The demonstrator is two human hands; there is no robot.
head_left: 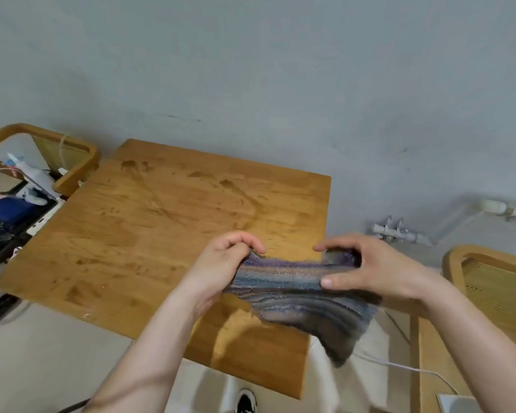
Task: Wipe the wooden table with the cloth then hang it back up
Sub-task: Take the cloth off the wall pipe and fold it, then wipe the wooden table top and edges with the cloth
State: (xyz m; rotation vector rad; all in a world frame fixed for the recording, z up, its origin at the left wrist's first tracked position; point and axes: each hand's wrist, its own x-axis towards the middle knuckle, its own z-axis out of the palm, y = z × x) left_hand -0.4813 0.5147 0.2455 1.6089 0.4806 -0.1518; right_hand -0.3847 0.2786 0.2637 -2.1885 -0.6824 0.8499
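A wooden table [131, 234], streaked with damp marks [239, 189], lies left. Over its right edge the left hand [221, 263] pinches one end of a striped cloth [295, 290]; the right hand [367, 269] grips the other. A loosened pinch could drop the hanging cloth floorward.

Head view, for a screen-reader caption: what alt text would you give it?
A person's left hand and right hand grip a striped blue-grey cloth stretched between them above the near right part of the wooden table, whose top shows dark smeared streaks.
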